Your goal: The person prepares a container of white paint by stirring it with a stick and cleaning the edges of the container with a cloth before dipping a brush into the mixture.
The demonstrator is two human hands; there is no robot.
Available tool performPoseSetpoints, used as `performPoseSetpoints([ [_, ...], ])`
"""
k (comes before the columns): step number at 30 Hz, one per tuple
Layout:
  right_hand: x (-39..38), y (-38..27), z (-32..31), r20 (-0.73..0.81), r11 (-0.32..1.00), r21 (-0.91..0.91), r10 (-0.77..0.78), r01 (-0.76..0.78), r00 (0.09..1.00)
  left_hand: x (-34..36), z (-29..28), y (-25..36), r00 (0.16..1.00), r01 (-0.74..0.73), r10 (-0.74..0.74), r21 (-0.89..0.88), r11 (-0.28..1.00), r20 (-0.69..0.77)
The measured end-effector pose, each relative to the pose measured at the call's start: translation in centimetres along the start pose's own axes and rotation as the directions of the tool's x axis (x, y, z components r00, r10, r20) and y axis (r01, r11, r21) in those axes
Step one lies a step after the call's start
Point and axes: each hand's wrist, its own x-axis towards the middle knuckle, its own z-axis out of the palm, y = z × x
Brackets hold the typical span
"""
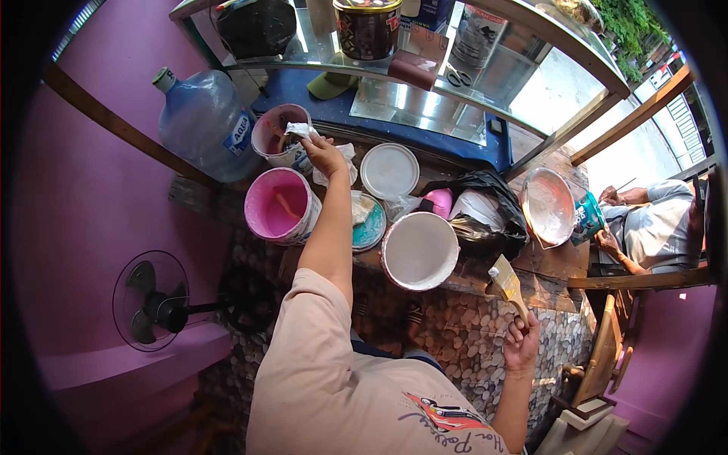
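One paintbrush [511, 291] gripped in our right hand [522, 344]
Our left hand [326, 156] pinches a white scrap [299, 130] near a paint bucket [263, 136].

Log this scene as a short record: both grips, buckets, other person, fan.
Left-hand grip: on a white crumpled scrap, at the rear bucket
Right-hand grip: holding a flat paintbrush by its handle
Pink-lined bucket: a stick inside
White bucket: right of the pink-lined one
Other person: far right, one hand on a teal tub
Standing fan: left, by the purple wall
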Motion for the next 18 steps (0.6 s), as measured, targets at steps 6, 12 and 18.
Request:
performPoseSetpoints([
  [6,0.3,0.8,0.1,-0.001,0.999,-0.032,-0.013,0.013,1.0,-1.0,-1.1,-0.4,0.92,-0.389,0.391,0.231,0.892,0.039],
  [12,0.6,1.1,-0.7,0.044,0.999,-0.037,-0.004,0.006,0.999,-2.7,-2.5,1.4,0.948,-0.314,0.307,0.426,0.848,0.086],
  [18,0.5,1.5,-0.8,0.038,0.995,-0.098,-0.006,0.01,0.999,-2.6,-3.6,1.9,0.972,-0.233,0.197,0.459,0.858,0.124],
])
